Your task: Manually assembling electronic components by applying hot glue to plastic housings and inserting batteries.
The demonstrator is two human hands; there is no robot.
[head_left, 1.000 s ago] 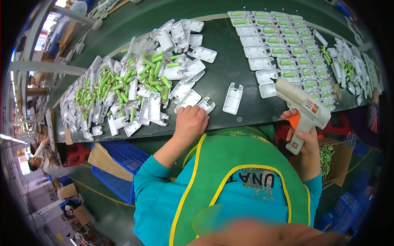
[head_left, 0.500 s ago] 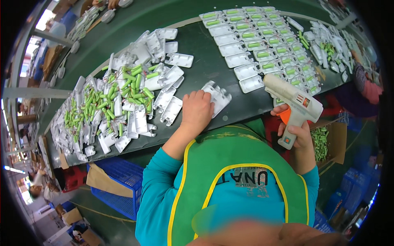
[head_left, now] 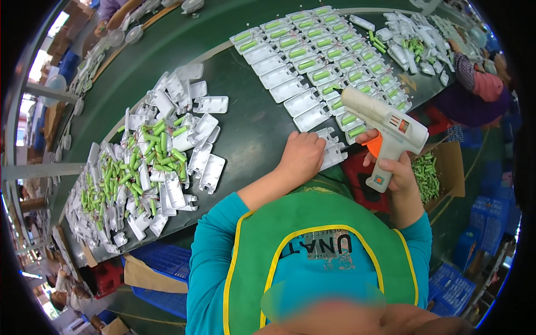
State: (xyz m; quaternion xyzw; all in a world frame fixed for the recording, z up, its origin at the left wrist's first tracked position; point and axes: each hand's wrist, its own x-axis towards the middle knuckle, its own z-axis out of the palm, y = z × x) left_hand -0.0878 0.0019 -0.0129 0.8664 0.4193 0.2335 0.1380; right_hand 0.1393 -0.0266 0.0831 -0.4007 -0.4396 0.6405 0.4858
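Note:
My left hand (head_left: 304, 155) has its fingers curled over the edge of a few white plastic casings (head_left: 334, 151) at the table's near edge, just below the laid-out rows. My right hand (head_left: 397, 170) grips the handle of a white glue gun (head_left: 385, 120) with an orange trigger. Its dark nozzle tip points up and left, over the rows. Those rows hold open white casings, many with a green battery cell (head_left: 325, 42) and thin wires inside. The left columns include bare casings (head_left: 277, 77) with no cell.
A large heap of loose white casings (head_left: 212, 173) and green cells (head_left: 163, 142) covers the table's left. Another pile (head_left: 419, 39) lies at far right, near another person's arm (head_left: 466, 72). A cardboard box of green cells (head_left: 427, 177) and blue crates (head_left: 159, 259) stand below the table.
My left hand has slid the few white casings rightward, up to the near end of the rows. The glue gun stays in my right hand. The whole view has shifted somewhat.

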